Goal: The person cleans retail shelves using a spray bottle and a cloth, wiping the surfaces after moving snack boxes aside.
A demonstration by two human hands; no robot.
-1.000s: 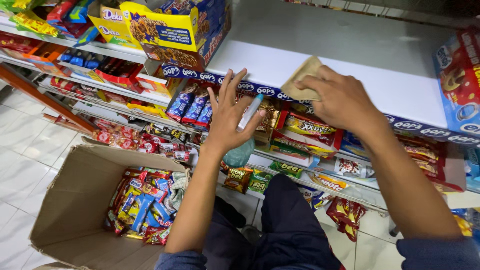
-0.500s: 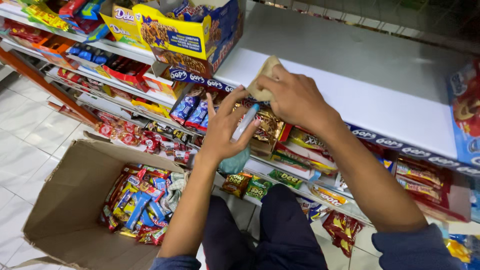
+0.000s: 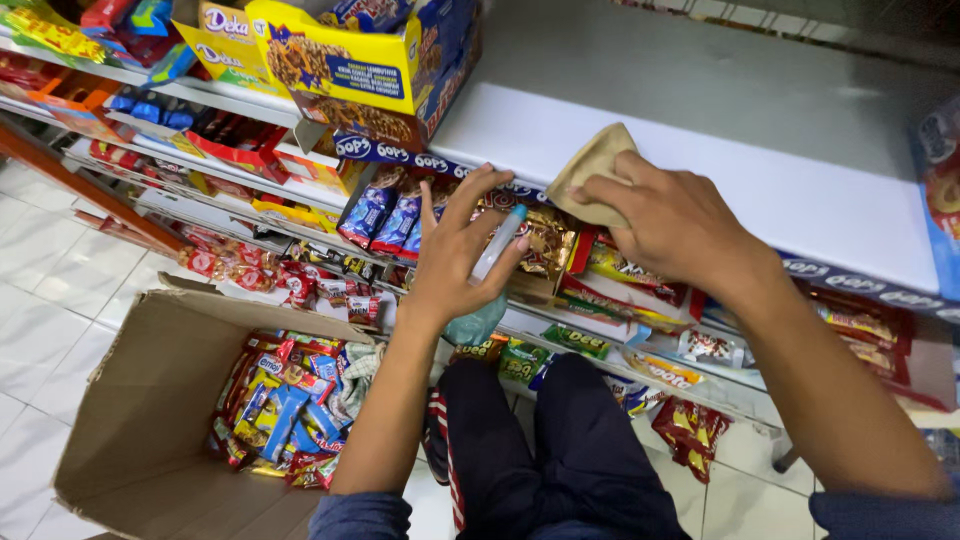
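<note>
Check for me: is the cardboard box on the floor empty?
No: the cardboard box by the left hand holds a pile of snack packets heaped against its right side.

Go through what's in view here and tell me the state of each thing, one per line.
Right hand: pressing a tan cloth on the shelf edge.
Left hand: fingers spread, gripping a spray bottle.
White shelf: bare where the cloth is.
Cardboard box: open on the floor, partly filled with snack packets.
Yellow display carton: open at the top, standing on the shelf.
</note>
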